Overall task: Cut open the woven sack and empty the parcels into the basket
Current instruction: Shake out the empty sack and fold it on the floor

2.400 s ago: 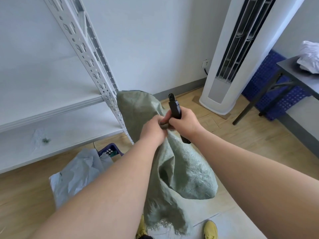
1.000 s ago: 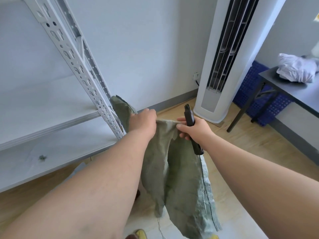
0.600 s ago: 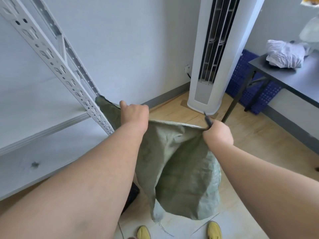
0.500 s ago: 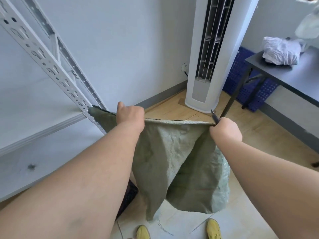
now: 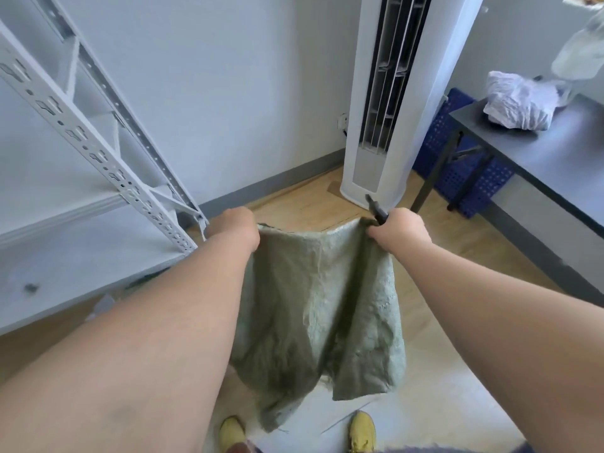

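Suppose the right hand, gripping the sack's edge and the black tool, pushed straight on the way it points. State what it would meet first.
Probably the base of the white tower fan, standing just beyond the right hand and the tool; only bare floor seems to lie between, though depth is uncertain.

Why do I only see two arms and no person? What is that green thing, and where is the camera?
The camera sits on the person's head and looks forward and down, so you see what they see: their own arms, and their yellow shoes at the bottom. There is only this one view.

The left hand and the right hand each grip a top corner of a green woven sack and hold it up. It hangs limp and flat above the floor. The right hand also holds a dark cutting tool that pokes out above the fist.

Around them: a grey metal shelf on the left, a tall white air conditioner by the wall, and a dark table on the right with a crumpled white bag on it. A blue crate sits under the table.
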Available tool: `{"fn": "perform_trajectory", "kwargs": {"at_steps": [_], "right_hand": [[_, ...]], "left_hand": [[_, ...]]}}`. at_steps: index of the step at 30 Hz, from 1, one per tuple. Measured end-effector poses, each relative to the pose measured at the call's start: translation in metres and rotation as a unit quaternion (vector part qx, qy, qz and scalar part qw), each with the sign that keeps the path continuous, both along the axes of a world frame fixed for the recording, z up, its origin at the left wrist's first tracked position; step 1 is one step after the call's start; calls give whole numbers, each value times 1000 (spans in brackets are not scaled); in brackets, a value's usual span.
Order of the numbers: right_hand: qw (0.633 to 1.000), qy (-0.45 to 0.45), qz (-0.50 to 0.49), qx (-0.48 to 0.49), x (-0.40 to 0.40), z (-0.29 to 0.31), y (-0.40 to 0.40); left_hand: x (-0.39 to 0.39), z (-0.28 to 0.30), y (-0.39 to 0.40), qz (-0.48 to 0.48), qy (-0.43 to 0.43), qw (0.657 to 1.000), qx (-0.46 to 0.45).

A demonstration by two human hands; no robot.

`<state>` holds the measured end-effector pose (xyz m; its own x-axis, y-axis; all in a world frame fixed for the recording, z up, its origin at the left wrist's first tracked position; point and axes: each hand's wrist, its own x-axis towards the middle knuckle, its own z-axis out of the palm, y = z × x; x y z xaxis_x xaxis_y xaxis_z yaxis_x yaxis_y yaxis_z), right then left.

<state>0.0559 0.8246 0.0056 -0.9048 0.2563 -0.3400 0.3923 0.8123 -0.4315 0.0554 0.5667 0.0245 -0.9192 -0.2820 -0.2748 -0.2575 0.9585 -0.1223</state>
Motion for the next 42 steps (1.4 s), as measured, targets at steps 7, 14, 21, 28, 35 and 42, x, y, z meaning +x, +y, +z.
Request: {"fn": "perform_trajectory", "kwargs": {"at_steps": [7,14,21,28,35,42], "right_hand": [[997,25,63,24,-7,10,-21],[992,7,126,22,-4,11,-70],[931,-42,94,-349,7,13,-113],[861,-183,220,-420,13,35,-135],[952,-2,142,-270,15,41,-133],[945,21,322,-41,28,65,-147]], "left_hand": [[35,15,-29,78,53,992,-82],[55,12,-42,93,144,970,173],[65,2,-48,-58,115,944,304],[63,2,-41,-60,6,938,340],[64,3,-50,23,74,991,108],[61,6,-53,18,153,985,83]]}}
